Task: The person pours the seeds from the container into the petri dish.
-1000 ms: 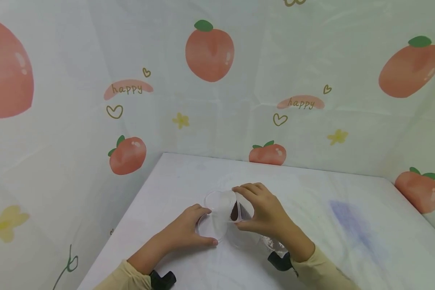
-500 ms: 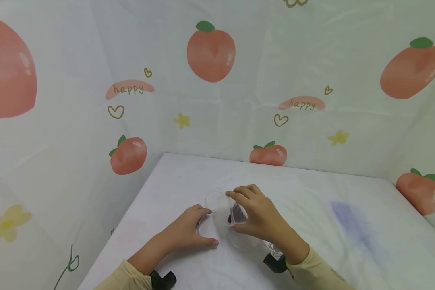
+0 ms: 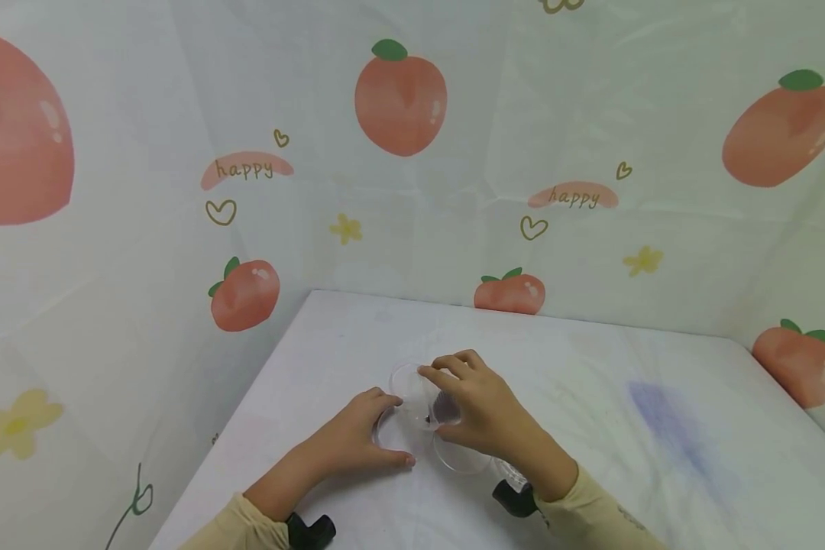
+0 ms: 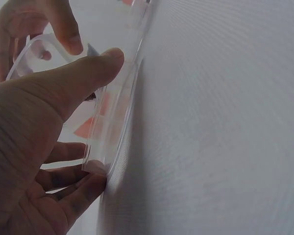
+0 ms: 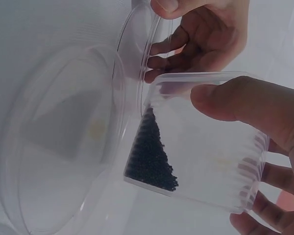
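Observation:
My left hand (image 3: 354, 434) grips a shallow clear round dish (image 4: 112, 117) by its sides, thumb on one edge and fingers on the other. The dish stands on the white tabletop. My right hand (image 3: 484, 405) holds a clear, ridged plastic box (image 5: 201, 161) between thumb and fingers. The box is tipped toward the left, close above the dishes. Dark granules (image 5: 149, 156) lie heaped in its lower corner. Another clear round dish (image 5: 63, 137) stands on the table below the box. Behind the gripped dish, a further clear round rim (image 3: 400, 374) shows.
A small clear round container (image 3: 511, 473) stands partly hidden under my right wrist. Black wrist mounts (image 3: 309, 531) sit on both forearms. A white cloth with printed peaches (image 3: 400, 99) hangs behind the table. A purple stain (image 3: 667, 420) marks the tabletop at right.
My right hand has moved left with the box, toward the gripped dish. Less of the dark granules shows in the head view. My left hand has stayed in place.

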`<state>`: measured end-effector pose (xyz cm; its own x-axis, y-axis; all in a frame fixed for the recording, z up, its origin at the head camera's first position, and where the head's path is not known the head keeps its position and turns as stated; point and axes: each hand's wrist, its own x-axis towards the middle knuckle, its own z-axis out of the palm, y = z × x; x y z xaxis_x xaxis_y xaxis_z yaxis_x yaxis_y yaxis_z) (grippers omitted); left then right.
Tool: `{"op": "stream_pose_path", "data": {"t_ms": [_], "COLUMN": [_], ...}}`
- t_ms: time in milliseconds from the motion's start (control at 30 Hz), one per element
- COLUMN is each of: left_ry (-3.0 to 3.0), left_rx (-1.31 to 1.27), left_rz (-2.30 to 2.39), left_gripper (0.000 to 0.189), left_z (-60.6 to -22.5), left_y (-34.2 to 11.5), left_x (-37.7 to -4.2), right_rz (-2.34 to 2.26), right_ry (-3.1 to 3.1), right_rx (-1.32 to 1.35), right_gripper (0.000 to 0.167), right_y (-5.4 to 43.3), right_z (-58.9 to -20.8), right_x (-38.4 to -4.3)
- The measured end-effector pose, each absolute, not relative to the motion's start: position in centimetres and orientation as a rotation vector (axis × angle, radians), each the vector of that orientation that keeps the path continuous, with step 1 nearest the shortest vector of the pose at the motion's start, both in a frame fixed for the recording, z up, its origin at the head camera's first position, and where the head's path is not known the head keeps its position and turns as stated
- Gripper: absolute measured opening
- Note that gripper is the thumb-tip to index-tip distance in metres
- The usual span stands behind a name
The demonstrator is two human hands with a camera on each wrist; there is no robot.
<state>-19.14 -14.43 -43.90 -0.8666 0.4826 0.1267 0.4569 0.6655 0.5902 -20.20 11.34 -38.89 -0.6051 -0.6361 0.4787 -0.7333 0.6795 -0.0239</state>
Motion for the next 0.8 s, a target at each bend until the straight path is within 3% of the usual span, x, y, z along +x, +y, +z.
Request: {"op": "stream_pose_path", "data": {"t_ms": [800], "left_ry": [2.852], "left_rx": [0.884], "left_rz": [0.984], "left_gripper": [0.083], "left_z": [-42.7], "left_y": [-14.1], "left_x": [-18.4], "right_rz": [0.197], "right_ry": [-2.396], "right_rx": [1.161], "right_gripper": [0.092], "right_y": [10.7], "right_z": [-39.1], "right_x": [-20.0]}}
